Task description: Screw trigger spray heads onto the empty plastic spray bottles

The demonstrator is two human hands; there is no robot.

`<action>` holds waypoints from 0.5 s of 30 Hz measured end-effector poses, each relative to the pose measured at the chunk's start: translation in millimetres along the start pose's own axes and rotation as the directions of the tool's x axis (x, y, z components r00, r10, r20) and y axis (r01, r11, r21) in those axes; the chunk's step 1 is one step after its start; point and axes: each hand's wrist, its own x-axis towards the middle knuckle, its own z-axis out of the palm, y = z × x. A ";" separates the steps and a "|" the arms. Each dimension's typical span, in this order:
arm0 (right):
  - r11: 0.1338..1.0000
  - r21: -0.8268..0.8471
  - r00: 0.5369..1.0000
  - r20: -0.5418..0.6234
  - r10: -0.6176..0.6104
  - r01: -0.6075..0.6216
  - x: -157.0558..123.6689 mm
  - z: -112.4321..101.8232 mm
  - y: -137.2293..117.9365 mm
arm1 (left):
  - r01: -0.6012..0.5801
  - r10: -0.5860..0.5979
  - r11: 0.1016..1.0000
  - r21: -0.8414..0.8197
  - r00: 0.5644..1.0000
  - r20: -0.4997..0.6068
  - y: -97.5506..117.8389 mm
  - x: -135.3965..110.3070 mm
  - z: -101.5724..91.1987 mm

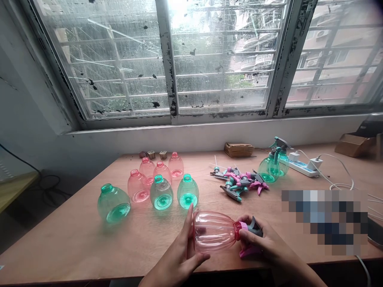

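You are holding the pink bottle (214, 232) sideways above the table (74, 247), near its front edge: left hand (182, 249) cupping the base, right hand (266, 236) gripping the sprayer (255, 227) at the neck. Looking light, thin-walled, likely slick; neck probably offering firmest hold.

pretty grubby window (221, 67) at the back; brown box (238, 150) below it; white power strip (303, 169) with plugs (314, 164) in; carton (353, 144) far right
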 end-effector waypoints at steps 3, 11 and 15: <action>1.000 -0.017 1.000 -0.011 0.004 -0.004 -0.3 -0.1 -1.0 | 0.030 -0.030 0.999 -0.020 1.000 -0.006 2.6 1.5 -0.1; 1.000 -0.010 1.000 -0.013 0.022 -0.022 -1.0 1.0 -1.7 | 0.092 -0.091 0.994 -0.054 0.996 0.017 4.0 -1.3 -3.6; 1.000 -0.008 1.000 -0.013 0.003 -0.003 0.0 0.0 -0.3 | 0.064 -0.064 0.997 -0.031 0.998 -0.001 3.7 -1.2 -3.0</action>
